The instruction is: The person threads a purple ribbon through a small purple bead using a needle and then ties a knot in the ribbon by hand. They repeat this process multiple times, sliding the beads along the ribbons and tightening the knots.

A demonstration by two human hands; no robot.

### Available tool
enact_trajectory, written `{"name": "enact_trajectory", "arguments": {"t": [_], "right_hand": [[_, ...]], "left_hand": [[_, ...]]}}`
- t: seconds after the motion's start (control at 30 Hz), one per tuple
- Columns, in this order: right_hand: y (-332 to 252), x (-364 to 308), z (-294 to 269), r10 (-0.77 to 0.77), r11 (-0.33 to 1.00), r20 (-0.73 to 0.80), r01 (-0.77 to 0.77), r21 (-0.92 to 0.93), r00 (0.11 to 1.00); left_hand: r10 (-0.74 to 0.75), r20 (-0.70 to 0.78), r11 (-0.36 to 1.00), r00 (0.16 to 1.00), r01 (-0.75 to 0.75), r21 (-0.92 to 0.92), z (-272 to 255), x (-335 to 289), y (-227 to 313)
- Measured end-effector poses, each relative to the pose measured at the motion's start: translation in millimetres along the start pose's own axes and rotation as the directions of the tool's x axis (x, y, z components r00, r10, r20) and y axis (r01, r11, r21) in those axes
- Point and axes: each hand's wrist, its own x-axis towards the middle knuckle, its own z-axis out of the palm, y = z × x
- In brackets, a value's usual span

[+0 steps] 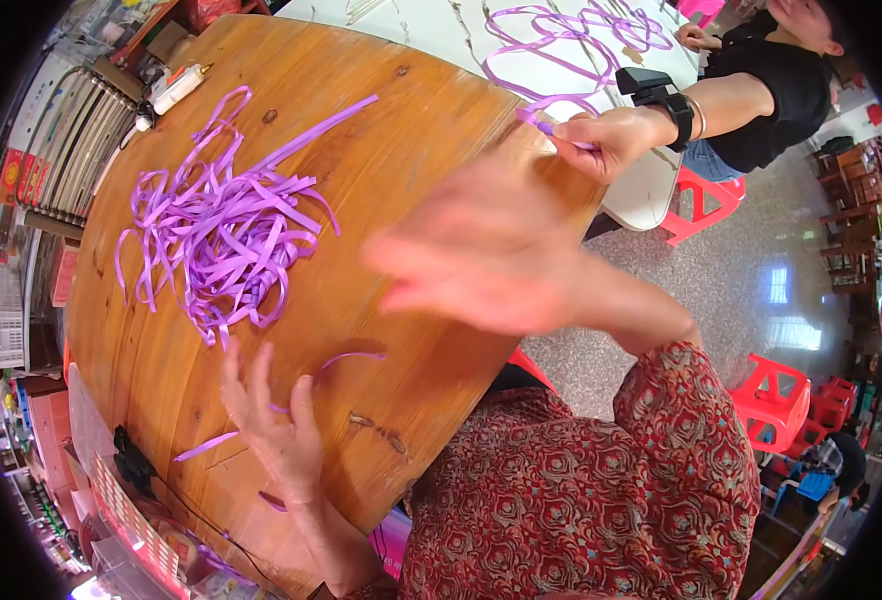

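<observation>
Fingers spread, my left hand (pixel 279 425) is over the near left part of the wooden table (pixel 411 75). Short purple ribbon strips (pixel 207 447) show around and behind its fingers; I see none gripped. A tangled heap of purple ribbon (pixel 231 235) lies beyond that hand. My right hand (pixel 491 250) is smeared by motion above the table's right side, so whether it holds anything is unclear. Just past it, a co-worker's hand (pixel 606 142) pinches the end of a purple ribbon (pixel 543 122).
Loops of purple ribbon (pixel 561 50) trail over a white marble-patterned table (pixel 411 20) at the back. A white glue gun (pixel 176 90) lies at the far left edge. Red plastic stools (pixel 771 400) stand on the floor at right. A thin black cable (pixel 196 510) crosses the near left corner.
</observation>
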Motion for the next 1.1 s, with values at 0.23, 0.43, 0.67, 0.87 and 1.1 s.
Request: {"name": "enact_trajectory", "arguments": {"t": [0.23, 0.43, 0.67, 0.87, 1.1], "right_hand": [[50.4, -36.9, -90.9, 0.382, 0.741, 0.137, -0.214, -0.636, 0.914], [65.9, -52.2, -79.6, 0.348, 0.829, 0.208, -0.196, -0.524, 0.914], [56.6, -35.9, -77.6, 0.157, 0.969, 0.169, -0.118, -0.217, 0.973], [-10.5, 7.7, -39.7, -0.014, 0.956, 0.181, -0.040, 0.291, 0.983], [-39.2, 12.7, 5.6, 0.051, 0.778, 0.185, -0.155, 0.609, 0.982]], "left_hand": [[-0.078, -0.040, 0.957, 0.996, 0.064, -0.284, 1.0, -0.1, 26.5], [0.067, 0.041, 0.927, 0.997, -0.048, -0.372, 0.3, 8.4, 66.8], [0.311, -0.098, 0.801, 0.946, -0.316, -0.509, 13.3, 24.5, 105.8], [0.201, -0.323, 0.659, 0.925, -0.371, -0.654, 15.6, 43.1, 119.1], [-0.117, -0.001, 0.391, 0.993, 0.045, -0.919, -6.3, 6.3, 89.1]]}}
